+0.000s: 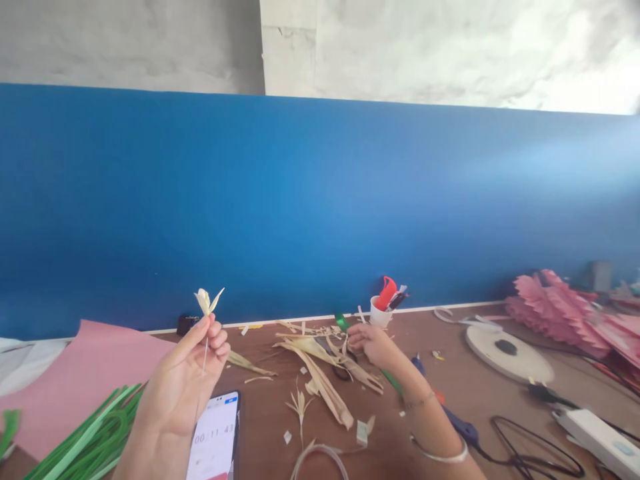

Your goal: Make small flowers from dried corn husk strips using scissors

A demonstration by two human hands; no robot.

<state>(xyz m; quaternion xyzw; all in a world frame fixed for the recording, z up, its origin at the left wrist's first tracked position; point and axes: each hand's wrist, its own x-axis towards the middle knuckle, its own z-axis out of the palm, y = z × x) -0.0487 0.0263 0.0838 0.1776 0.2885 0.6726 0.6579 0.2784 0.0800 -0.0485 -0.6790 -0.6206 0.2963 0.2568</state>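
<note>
My left hand (193,360) is raised at the left, thumb and fingers pinched on the thin stem of a small cream husk flower (205,301). The pale wire stem hangs down past the palm. My right hand (369,341) reaches over the table, its fingers closed at a glossy green ribbon (342,323). A further green piece shows under the right forearm. Beside that hand lie dry corn husks (320,380), partly covering dark-handled scissors (343,371). A second husk flower (300,405) lies on the table between my hands.
A phone (215,437) showing a timer lies by my left wrist, near green stems (95,433) and pink paper (100,367). A white cup (381,312) holds pens. Rightward are a glue gun (459,427), cables, a white reel (510,353), a power strip (597,433) and pink pleated paper (560,310).
</note>
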